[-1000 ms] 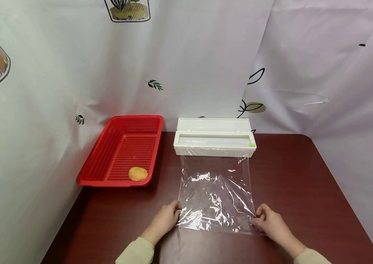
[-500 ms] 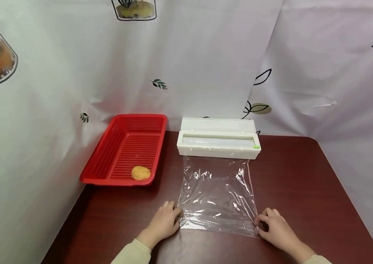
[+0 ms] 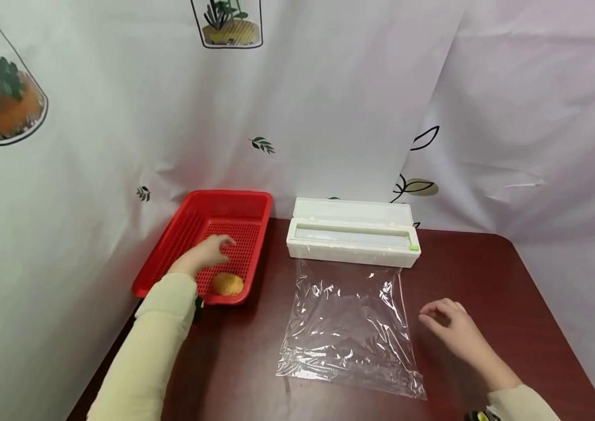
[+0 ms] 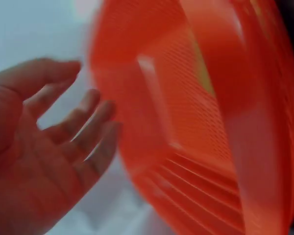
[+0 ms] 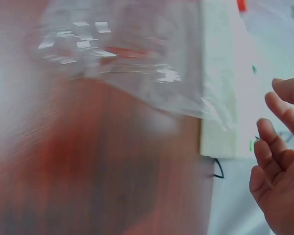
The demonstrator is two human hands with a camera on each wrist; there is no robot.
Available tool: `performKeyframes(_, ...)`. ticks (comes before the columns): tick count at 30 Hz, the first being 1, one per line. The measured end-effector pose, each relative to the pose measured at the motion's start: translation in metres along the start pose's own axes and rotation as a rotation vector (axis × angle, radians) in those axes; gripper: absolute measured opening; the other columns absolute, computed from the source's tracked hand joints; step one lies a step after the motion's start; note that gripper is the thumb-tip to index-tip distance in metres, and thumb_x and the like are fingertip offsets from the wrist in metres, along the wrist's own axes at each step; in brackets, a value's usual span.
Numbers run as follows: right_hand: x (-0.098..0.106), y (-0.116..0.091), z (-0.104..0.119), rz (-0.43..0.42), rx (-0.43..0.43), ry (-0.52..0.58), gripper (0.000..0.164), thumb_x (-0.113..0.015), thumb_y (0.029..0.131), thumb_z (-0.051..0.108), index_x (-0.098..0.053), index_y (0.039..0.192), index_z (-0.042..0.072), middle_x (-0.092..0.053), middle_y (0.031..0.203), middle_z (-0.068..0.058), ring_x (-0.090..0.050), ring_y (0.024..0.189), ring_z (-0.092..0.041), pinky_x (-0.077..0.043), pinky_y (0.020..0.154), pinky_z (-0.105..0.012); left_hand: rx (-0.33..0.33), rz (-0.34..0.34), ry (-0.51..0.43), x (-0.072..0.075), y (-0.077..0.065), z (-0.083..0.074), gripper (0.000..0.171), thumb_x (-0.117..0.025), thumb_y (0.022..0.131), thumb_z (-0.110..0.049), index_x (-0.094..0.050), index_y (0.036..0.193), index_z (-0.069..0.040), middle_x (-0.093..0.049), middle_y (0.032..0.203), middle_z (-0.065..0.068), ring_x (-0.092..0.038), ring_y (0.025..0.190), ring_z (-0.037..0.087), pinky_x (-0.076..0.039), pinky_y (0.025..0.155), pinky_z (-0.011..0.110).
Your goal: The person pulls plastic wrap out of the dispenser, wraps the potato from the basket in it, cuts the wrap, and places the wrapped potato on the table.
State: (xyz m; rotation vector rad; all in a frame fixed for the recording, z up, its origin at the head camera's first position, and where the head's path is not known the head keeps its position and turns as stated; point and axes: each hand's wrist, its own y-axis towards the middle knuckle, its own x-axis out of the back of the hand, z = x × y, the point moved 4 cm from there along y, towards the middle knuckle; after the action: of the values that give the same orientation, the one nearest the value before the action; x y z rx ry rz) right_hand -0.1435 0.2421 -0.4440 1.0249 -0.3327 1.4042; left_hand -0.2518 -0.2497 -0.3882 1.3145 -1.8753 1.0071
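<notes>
In the head view my left hand (image 3: 205, 255) is over the red plastic basket (image 3: 267, 234), fingers spread and loosely bent, holding nothing. Close by in the basket's near right corner lies a round yellowish-tan lump (image 3: 228, 284); only a yellow sliver (image 4: 204, 73) shows past the rim in the left wrist view. A sheet of cling film (image 3: 347, 327) lies wrinkled on the table, running from the white cling film dispenser (image 3: 352, 252). Right of the film is my right hand (image 3: 452, 327), apart from it, fingers loosely curved round nothing.
The dispenser's lid (image 3: 352, 210) stands raised at the back, with a green slider (image 3: 414, 248) at its right end. A dark red table (image 3: 476, 275) carries everything. Printed white cloth (image 3: 339, 99) hangs behind and at both sides.
Both hands have let go of the film's near corners. My left hand has moved up and left to the basket; my right has drawn slightly away to the right. The film now lies loose.
</notes>
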Motion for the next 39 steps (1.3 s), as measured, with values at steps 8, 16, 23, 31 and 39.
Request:
performKeyframes(8, -0.011, 0.005, -0.02, 0.126, -0.267, 0.162, 0.014, -0.063, 0.088, 0.021, -0.064, 0.094, 0.008, -0.059, 0.087, -0.001, -0.049, 0.074, -0.006, -0.042, 0.062, -0.026, 0.311, 0.489, 0.03, -0.041, -0.003, 0.042, 0.075, -0.071, 0.069, 0.001, -0.041, 0.137, -0.008, -0.048, 0.112, 0.015, -0.051, 0.087, 0.023, -0.047, 0.063, 0.029)
performKeyframes(16, -0.01, -0.005, -0.037, 0.112, -0.385, 0.245, 0.021, -0.061, 0.09, 0.02, -0.063, 0.099, 0.001, -0.062, 0.086, -0.002, -0.051, 0.074, -0.002, -0.042, 0.062, -0.023, 0.288, 0.345, 0.059, -0.035, 0.0, 0.04, 0.057, -0.077, 0.07, -0.013, -0.054, 0.122, -0.003, -0.058, 0.096, 0.008, -0.052, 0.089, 0.022, -0.047, 0.073, 0.032)
performKeyframes(23, -0.005, -0.006, -0.038, 0.115, -0.39, 0.242, 0.023, -0.06, 0.091, 0.021, -0.062, 0.101, 0.0, -0.063, 0.088, -0.007, -0.051, 0.074, -0.004, -0.042, 0.062, -0.024, 0.13, -0.073, 0.034, -0.011, 0.016, 0.027, 0.064, -0.074, 0.077, -0.027, -0.047, 0.126, 0.004, -0.055, 0.107, 0.021, -0.053, 0.091, 0.03, -0.044, 0.077, 0.042)
performKeyframes(31, 0.0, -0.005, -0.04, 0.078, -0.366, 0.22, 0.019, -0.06, 0.09, 0.018, -0.064, 0.098, 0.001, -0.06, 0.083, -0.001, -0.049, 0.072, -0.002, -0.04, 0.06, -0.023, -0.006, -0.279, -0.189, -0.008, 0.022, -0.013, 0.065, -0.073, 0.079, -0.032, -0.045, 0.128, -0.001, -0.046, 0.12, 0.022, -0.048, 0.102, 0.033, -0.044, 0.081, 0.044)
performKeyframes(39, -0.001, 0.002, -0.039, 0.102, -0.359, 0.237, 0.021, -0.059, 0.091, 0.018, -0.063, 0.101, 0.0, -0.062, 0.089, -0.008, -0.051, 0.075, -0.003, -0.043, 0.062, -0.024, -0.184, -0.233, -0.276, -0.044, 0.026, -0.084, 0.061, -0.077, 0.072, -0.025, -0.052, 0.124, -0.006, -0.05, 0.116, 0.017, -0.05, 0.101, 0.029, -0.043, 0.086, 0.047)
